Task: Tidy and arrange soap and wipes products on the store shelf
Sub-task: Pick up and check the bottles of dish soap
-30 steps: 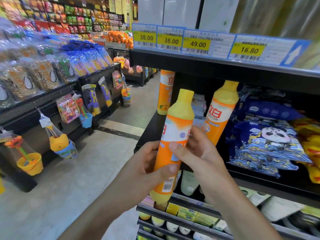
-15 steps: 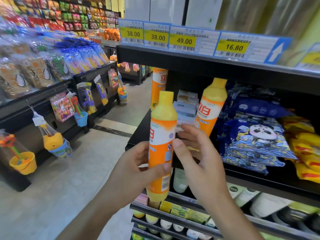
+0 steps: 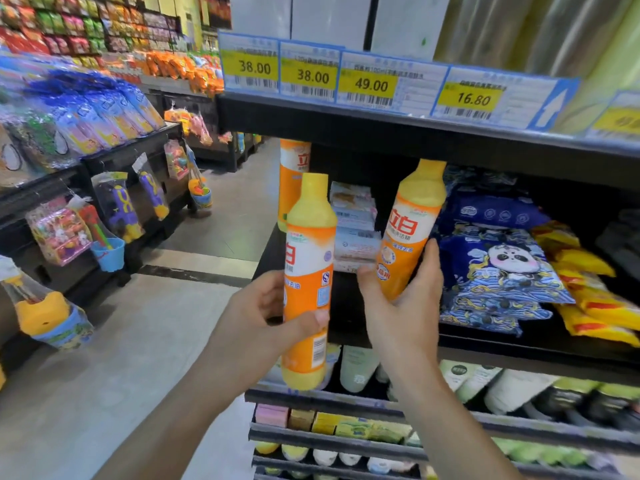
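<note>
The left hand (image 3: 266, 317) grips an upright orange bottle (image 3: 308, 282) before the shelf (image 3: 485, 348). The right hand (image 3: 401, 306) wraps a tilted second bottle (image 3: 412, 226) on it, between stacked wipes packs (image 3: 353, 233) and blue panda bags (image 3: 498, 265).

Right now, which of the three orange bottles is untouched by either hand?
The rear bottle at the shelf's left end. The left hand grips the front bottle; the right hand holds the tilted bottle.
</note>
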Demonstrator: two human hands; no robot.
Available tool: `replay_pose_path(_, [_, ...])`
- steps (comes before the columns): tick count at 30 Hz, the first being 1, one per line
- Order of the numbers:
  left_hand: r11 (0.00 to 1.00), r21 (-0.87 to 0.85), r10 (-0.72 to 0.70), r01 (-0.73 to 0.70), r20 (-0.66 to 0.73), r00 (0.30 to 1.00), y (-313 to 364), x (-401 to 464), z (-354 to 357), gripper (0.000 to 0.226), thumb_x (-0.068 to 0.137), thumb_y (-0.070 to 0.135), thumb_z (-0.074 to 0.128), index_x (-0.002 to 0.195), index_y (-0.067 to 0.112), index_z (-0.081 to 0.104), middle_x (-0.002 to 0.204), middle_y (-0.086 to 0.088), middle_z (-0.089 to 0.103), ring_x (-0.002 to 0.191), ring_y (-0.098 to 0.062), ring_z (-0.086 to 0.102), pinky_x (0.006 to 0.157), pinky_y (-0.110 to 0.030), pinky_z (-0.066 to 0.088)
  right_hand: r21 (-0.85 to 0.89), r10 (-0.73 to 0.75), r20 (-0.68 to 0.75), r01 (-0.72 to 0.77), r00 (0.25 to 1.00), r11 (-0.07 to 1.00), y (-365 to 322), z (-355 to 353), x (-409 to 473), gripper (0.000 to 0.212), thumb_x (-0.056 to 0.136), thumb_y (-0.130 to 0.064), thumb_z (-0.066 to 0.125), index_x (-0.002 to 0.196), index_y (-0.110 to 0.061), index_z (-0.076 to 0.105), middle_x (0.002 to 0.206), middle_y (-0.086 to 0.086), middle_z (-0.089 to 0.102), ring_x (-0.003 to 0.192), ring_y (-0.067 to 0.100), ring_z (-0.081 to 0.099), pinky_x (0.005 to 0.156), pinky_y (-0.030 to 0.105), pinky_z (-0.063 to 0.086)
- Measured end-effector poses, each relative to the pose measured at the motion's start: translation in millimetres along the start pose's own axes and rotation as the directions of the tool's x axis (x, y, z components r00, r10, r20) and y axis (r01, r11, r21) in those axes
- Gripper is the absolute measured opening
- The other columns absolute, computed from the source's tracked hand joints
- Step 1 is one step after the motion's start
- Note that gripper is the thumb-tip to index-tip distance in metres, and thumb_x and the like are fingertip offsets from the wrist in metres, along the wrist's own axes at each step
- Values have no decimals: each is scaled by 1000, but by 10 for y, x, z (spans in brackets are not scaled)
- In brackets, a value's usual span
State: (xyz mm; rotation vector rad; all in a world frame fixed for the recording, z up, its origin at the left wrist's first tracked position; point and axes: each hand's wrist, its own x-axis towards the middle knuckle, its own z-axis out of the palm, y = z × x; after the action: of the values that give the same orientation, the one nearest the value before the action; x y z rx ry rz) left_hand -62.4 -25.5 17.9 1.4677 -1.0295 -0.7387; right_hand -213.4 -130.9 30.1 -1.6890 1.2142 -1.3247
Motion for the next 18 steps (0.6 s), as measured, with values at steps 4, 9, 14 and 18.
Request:
replay_pose_path(4, [1000, 14, 8, -9, 72, 997, -6, 132, -144, 57, 62, 58, 82, 115, 49, 63, 110, 35, 72, 103, 12, 68, 78, -16, 52, -41, 16, -86, -20, 996, 999, 4, 141, 249, 85, 89, -32, 78, 157, -28, 26, 140, -1, 54, 127, 20, 55, 106, 43, 48])
replay_pose_path(9, [999, -32, 6, -2, 124, 992, 9, 255, -229, 54, 61, 55, 82, 111, 49, 65, 106, 31, 74, 100, 9, 70, 79, -24, 55, -101, 30, -90, -39, 995, 994, -5, 119, 343, 54, 93, -30, 75, 136, -33, 43, 111, -12, 63, 93, 1, 61, 71, 16, 41])
replay_pose_path(14, [993, -109, -15, 34, 172, 985, 49, 320, -257, 60, 57, 59, 82, 113, 42, 70, 107, 18, 78, 98, -5, 76, 82, -38, 61, -99, 155, -21, -156, 988, 983, -225, -113, 113, 34, 83, -51, 77, 104, -44, 51, 84, -24, 67, 77, -13, 61, 62, 21, 43])
replay_pose_path(18, [987, -153, -4, 49, 277, 961, 98, 274, -134, 53, 56, 63, 78, 107, 50, 72, 106, 18, 78, 95, -4, 76, 79, -36, 58, -7, 270, -21, -270, 963, 963, -323, -346, -237, 33, 73, -53, 76, 98, -45, 56, 83, -28, 67, 71, -6, 65, 67, 31, 52])
